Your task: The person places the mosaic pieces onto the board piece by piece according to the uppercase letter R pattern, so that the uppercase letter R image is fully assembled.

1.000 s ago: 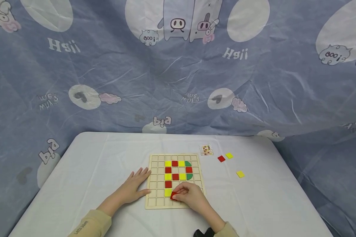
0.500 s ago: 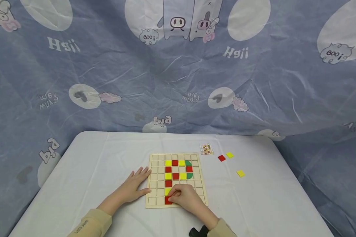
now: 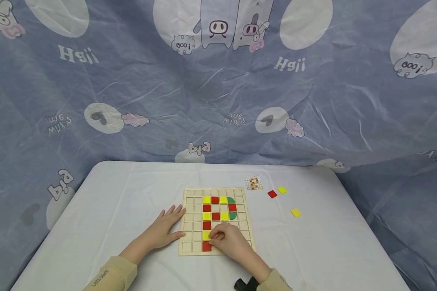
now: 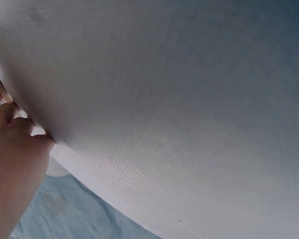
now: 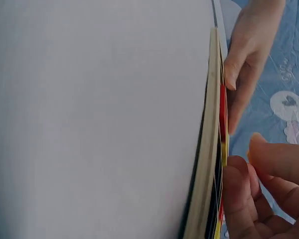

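A wooden grid board [image 3: 190,226] lies on the white table, with red, yellow and green tiles in its cells. The column of tiles at mid-left ends in a red tile [image 3: 206,246] in the bottom row, under a yellow tile [image 3: 205,235]. My right hand [image 3: 232,241] is just right of these two, fingers bent and fingertips close over their edges. In the right wrist view its thumb [image 5: 237,191] and forefinger stand apart with nothing between them. My left hand [image 3: 163,229] lies flat with spread fingers, its fingertips at the board's left edge.
A small pattern card [image 3: 253,183] lies beyond the board's far right corner. To the right are a loose red tile [image 3: 272,194] and two yellow tiles, one farther off [image 3: 282,190] and one nearer [image 3: 295,212]. A black object [image 3: 245,284] shows by the right sleeve.
My right hand has set the red tile into the bottom-row cell below the yellow one and released it, then shifted slightly up and right. The left hand stays in place.
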`<state>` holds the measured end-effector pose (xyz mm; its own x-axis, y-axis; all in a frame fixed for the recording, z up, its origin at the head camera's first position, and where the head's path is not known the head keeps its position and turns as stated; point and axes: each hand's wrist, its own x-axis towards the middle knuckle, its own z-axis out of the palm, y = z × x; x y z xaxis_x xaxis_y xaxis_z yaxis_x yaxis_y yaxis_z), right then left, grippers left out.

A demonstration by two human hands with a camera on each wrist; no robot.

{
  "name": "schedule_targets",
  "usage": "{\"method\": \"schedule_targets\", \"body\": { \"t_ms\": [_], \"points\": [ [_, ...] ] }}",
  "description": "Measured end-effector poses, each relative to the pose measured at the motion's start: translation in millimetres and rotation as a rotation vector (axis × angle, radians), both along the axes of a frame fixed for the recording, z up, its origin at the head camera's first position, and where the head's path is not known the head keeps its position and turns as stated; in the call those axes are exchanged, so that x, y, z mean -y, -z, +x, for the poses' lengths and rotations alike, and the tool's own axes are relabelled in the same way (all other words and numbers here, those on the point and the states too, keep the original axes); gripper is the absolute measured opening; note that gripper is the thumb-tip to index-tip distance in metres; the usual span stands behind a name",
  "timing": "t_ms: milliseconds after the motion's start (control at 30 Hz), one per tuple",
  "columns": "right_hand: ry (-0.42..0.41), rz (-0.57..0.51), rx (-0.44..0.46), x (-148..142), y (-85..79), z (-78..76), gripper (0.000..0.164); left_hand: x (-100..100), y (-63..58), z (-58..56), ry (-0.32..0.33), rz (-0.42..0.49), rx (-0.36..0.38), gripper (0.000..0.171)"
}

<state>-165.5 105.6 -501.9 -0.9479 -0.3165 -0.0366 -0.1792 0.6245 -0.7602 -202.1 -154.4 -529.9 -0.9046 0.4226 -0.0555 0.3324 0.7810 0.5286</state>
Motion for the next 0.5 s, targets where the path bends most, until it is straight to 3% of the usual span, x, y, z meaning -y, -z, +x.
{"method": "schedule_targets", "body": {
  "t_ms": [133,367,500],
  "points": [
    [0.061,-0.021,-0.025,-16.1,-4.7,-6.8,0.006,0.3,-0.6,0.1,-0.006,-0.003,-0.003,0.079],
    [0.23,-0.144,0.049,-65.1,-14.8,-26.3,0.009,0.8,-1.4,0.1,0.0,0.004,0.001,0.079],
    [0.34,-0.115,0.036,-103.7,-15.9,-39.6,0.013,0.5,-2.1,0.7,0.002,0.014,0.007,0.079]
  ]
}}
